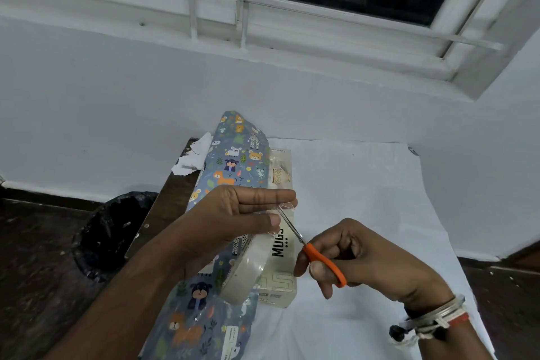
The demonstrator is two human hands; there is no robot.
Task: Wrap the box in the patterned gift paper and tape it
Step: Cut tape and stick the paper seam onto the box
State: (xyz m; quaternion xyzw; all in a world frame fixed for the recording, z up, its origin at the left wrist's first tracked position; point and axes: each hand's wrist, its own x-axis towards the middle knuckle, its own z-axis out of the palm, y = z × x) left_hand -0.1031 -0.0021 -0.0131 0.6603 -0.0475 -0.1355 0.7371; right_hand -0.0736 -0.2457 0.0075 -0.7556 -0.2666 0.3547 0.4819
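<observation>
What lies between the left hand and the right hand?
Head view: the blades of the orange scissors in the right hand, reaching the clear tape strip pinched by the left hand.

Glossy clear tape roll (pixel 248 269), smooth printed gift paper (pixel 233 161), orange plastic-handled metal scissors (pixel 308 247)
</observation>
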